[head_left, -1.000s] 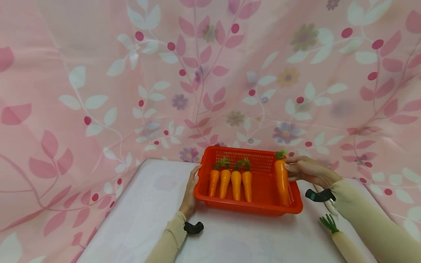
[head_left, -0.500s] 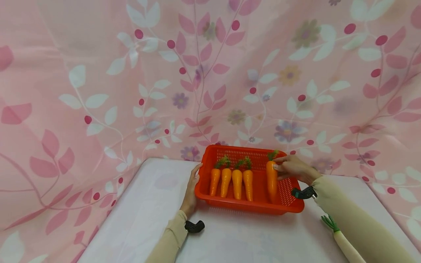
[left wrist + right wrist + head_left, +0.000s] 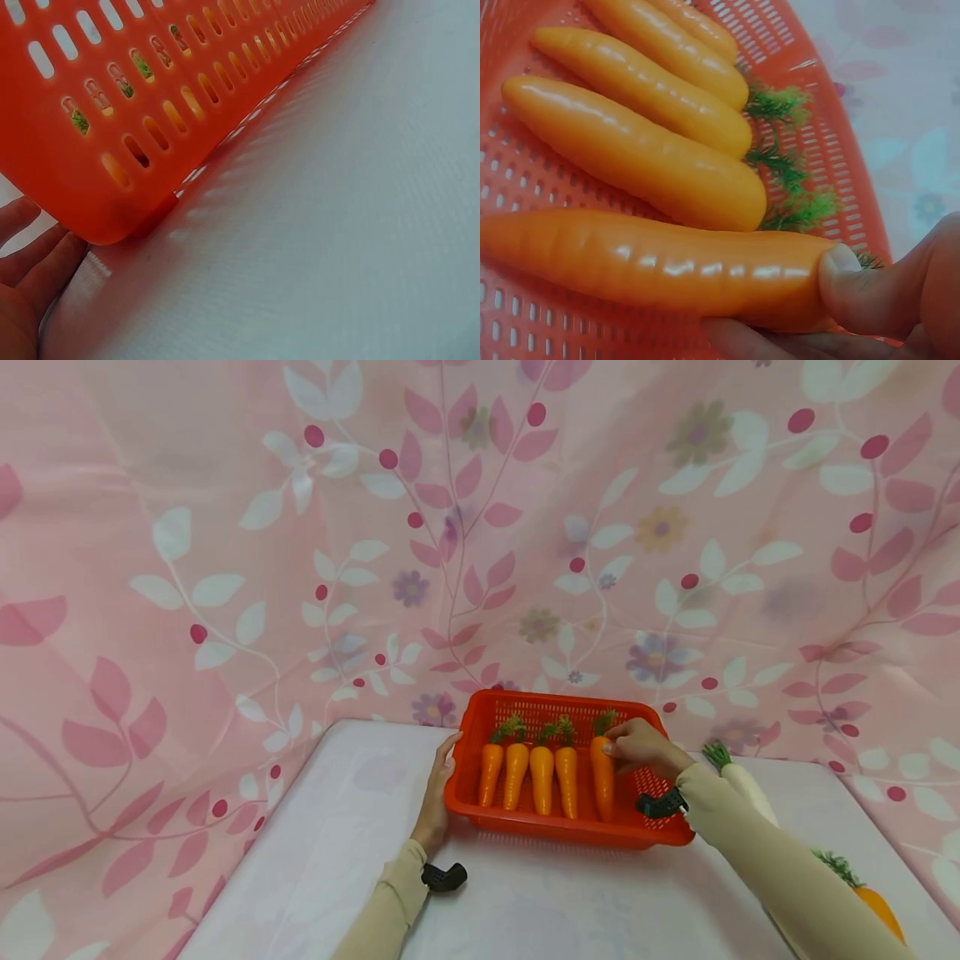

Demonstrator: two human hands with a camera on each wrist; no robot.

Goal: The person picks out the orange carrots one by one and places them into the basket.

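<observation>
A red plastic basket (image 3: 562, 828) with slotted walls stands on the table. Four-sided and shallow, it holds several orange carrots (image 3: 542, 781) with green tops, side by side in its left half. My right hand (image 3: 643, 748) pinches another carrot (image 3: 660, 266) near its leafy end, thumb on top and fingers beneath. That carrot lies low inside the basket, right of the row, with a small gap between. My left hand (image 3: 433, 800) rests against the basket's left side, its fingers (image 3: 46, 262) fairly straight and touching the outer wall near a corner.
Right of the basket, a white radish (image 3: 750, 792) with a green top lies partly behind the right sleeve. Nearer the front right is another carrot (image 3: 879, 912). A pink floral cloth (image 3: 480, 568) hangs behind the white-covered table (image 3: 540, 910).
My right hand has carried its carrot leftward and lower into the basket, closer to the row. The left hand stays at the basket's side. The radish and the loose carrot have come into sight.
</observation>
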